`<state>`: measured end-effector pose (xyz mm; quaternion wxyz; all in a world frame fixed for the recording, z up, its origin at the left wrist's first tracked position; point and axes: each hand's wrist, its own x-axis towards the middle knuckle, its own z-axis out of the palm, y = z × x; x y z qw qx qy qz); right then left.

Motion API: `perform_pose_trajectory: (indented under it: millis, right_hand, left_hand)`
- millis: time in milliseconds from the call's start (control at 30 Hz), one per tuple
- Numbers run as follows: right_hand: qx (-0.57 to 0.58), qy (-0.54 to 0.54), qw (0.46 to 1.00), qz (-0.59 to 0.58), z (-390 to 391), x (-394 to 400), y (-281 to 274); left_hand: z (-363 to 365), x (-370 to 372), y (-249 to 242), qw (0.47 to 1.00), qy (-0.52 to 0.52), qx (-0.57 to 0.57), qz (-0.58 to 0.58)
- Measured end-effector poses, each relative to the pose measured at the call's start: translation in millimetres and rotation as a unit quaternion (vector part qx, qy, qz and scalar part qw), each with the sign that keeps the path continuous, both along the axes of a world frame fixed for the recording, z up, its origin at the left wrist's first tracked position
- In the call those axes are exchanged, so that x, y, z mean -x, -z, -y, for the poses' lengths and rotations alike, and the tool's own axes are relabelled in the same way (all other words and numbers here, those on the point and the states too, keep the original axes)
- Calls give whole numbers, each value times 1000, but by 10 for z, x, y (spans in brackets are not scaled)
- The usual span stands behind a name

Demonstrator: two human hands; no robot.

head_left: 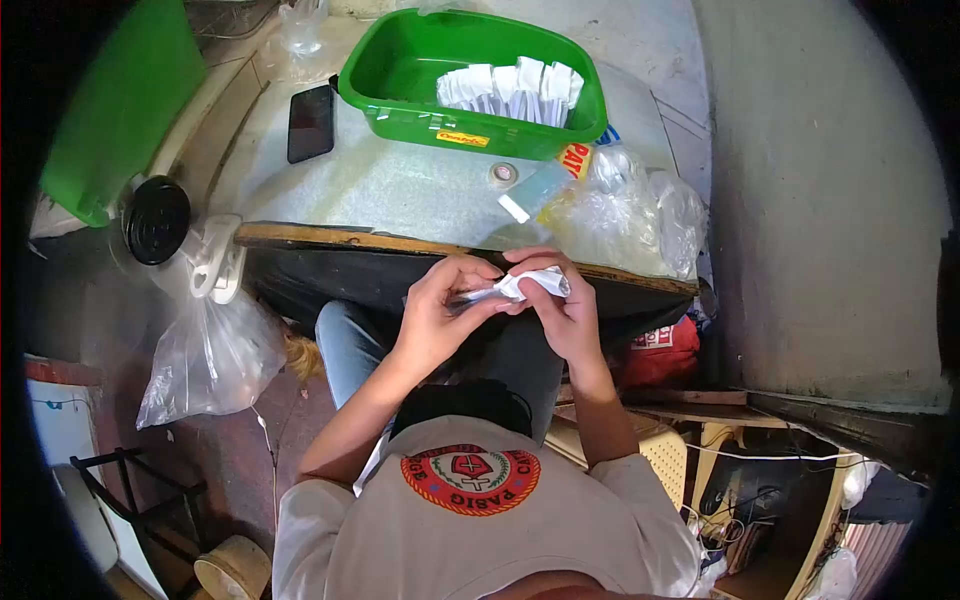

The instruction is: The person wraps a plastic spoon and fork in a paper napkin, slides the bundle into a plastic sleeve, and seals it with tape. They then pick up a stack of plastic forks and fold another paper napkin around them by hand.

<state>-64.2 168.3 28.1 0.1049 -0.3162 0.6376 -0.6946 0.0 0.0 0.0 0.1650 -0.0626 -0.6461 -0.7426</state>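
Observation:
In the head view, a small white folded piece with a shiny clear, plastic-looking end (535,285) is held between both hands, above my lap and just in front of the table edge. My left hand (445,305) pinches the clear end at the left. Around the white end, the fingers and thumb of my right hand (565,310) are closed. Parts of the piece are hidden behind the fingers. Farther back, a green basin (375,110) holds several similar white pieces (515,90) standing in a row.
On the table (270,195) are a dark phone (311,124), a tape roll (503,174), and clear plastic bags (610,210) at the right. A fan (157,220) stands left, with a clear bag (215,355) hanging below it. The grey wall (820,200) borders the right side.

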Motion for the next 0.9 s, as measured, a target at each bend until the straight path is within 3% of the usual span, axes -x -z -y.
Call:
perform_pose_trajectory:
  millis: [100, 167, 267, 367, 900]
  right_hand:
    - [1, 24, 998, -52, 13, -21, -16]
    - [23, 16, 999, 20, -14, -53, -18]
    - [-7, 28, 1000, -10, -39, -90, -62]
    - [-4, 35, 999, -25, -46, -118, -58]
    - [-12, 49, 995, -88, -18, -162, -76]
  left_hand:
    - [55, -31, -121, 994, -14, 96, -51]
    - [74, -52, -187, 988, -21, 126, -84]
    - [55, -70, -183, 995, -24, 70, -62]
    - [107, -84, -178, 991, -14, 110, -77]
    - [-55, -84, -157, 992, -85, 87, -43]
